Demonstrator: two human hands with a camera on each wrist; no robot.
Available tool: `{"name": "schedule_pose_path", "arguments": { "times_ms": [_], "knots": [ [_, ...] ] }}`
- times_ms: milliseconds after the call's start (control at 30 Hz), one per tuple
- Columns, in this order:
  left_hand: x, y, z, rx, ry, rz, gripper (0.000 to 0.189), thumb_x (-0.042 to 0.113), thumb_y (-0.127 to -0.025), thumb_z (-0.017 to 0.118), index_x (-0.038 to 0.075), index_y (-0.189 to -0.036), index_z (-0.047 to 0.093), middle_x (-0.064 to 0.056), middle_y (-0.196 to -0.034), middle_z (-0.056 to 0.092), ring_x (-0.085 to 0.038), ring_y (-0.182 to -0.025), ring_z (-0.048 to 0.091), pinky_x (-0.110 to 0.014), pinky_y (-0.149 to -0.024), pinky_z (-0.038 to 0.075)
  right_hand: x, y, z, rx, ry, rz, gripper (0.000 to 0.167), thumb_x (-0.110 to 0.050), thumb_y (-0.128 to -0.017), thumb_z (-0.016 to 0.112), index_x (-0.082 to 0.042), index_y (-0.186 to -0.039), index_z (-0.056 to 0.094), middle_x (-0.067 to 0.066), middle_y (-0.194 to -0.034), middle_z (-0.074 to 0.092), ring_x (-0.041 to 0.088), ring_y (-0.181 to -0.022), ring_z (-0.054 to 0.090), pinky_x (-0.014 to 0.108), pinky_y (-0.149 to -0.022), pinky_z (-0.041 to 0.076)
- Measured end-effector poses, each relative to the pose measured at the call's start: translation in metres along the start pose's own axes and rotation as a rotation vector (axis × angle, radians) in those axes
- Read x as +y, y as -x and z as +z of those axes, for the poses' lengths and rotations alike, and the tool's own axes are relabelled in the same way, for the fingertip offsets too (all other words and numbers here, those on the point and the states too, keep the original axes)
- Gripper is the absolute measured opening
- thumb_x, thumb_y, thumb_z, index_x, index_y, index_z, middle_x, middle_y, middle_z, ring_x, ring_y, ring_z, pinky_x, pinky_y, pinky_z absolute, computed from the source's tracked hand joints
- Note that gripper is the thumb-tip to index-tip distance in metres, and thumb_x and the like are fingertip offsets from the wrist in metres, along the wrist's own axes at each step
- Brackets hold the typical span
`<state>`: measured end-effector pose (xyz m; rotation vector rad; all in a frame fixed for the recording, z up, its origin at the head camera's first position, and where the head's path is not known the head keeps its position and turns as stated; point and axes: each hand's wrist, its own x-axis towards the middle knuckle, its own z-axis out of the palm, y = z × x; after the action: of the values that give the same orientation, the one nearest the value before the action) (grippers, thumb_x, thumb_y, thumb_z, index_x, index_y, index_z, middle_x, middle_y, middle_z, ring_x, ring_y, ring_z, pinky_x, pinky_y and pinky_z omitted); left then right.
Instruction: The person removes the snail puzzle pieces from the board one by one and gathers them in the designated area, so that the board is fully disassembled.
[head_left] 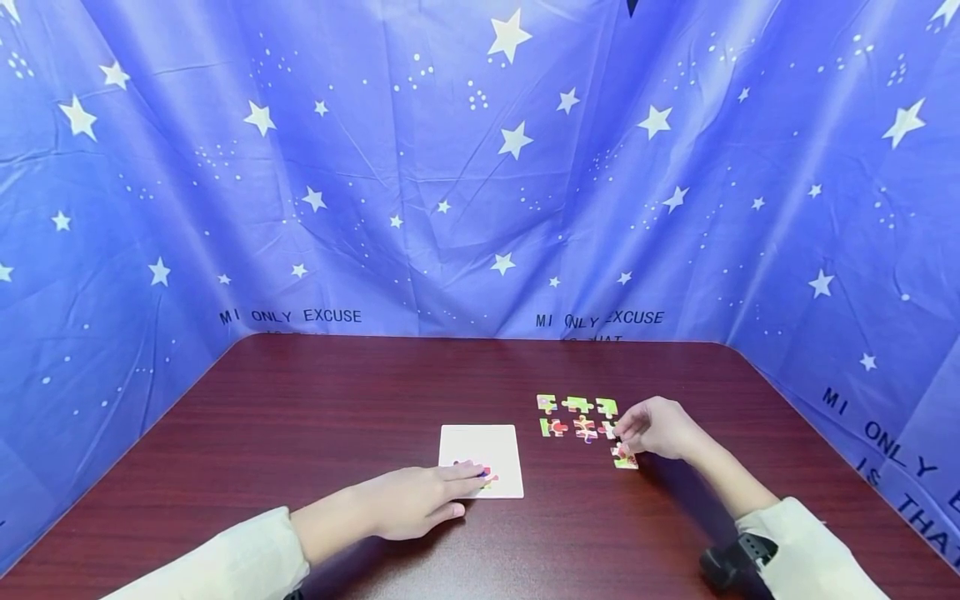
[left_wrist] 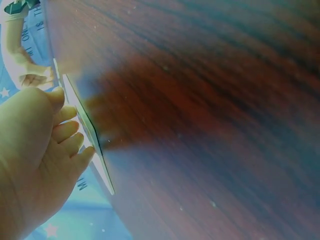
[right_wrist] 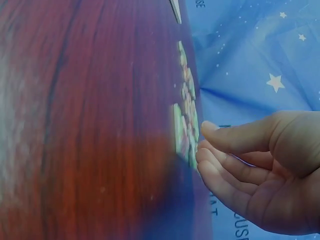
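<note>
A white square puzzle board (head_left: 480,442) lies on the table in the head view. My left hand (head_left: 420,500) rests on its lower left part with fingers stretched out. Under and beside those fingertips shows a colourful puzzle piece (head_left: 491,478), partly covered. My right hand (head_left: 660,429) hovers at the right side of several loose puzzle pieces (head_left: 577,405), fingers loosely bent. The nearest one, a red and green corner piece (head_left: 625,460), lies just below its fingertips. In the right wrist view a gap shows between thumb (right_wrist: 220,137) and fingers, with nothing in it.
The dark red wooden table (head_left: 360,383) carries the board and pieces. Blue cloth (head_left: 420,208) with white stars hangs behind it and along both sides. A black watch-like band (head_left: 742,558) sits at the right sleeve (head_left: 810,546).
</note>
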<state>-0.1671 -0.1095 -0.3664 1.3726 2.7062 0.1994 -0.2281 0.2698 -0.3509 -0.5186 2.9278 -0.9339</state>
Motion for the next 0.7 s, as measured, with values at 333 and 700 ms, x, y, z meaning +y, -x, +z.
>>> {"name": "schedule_pose_path", "arguments": {
  "times_ms": [333, 700],
  "knots": [
    [-0.005, 0.011, 0.0, -0.001, -0.034, -0.03, 0.046, 0.025, -0.103, 0.044, 0.017, -0.148, 0.039, -0.001, -0.153, 0.041, -0.016, -0.142, 0.039, -0.036, -0.112, 0.041, -0.026, -0.012, 0.02, -0.068, -0.069, -0.052, 0.014, -0.007, -0.073, 0.078, -0.001, -0.085, 0.074, 0.007, -0.076, 0.074, 0.008, -0.063, 0.066, 0.023, -0.054, 0.053],
    [-0.007, 0.027, 0.002, 0.038, -0.108, 0.0, 0.045, 0.025, -0.104, 0.041, 0.013, -0.146, 0.042, -0.003, -0.154, 0.039, -0.017, -0.142, 0.04, -0.035, -0.111, 0.043, -0.065, -0.03, 0.054, -0.129, -0.069, -0.172, 0.013, -0.008, -0.073, 0.08, -0.003, -0.084, 0.074, 0.005, -0.075, 0.074, 0.004, -0.066, 0.065, 0.017, -0.061, 0.052]
  ]
}}
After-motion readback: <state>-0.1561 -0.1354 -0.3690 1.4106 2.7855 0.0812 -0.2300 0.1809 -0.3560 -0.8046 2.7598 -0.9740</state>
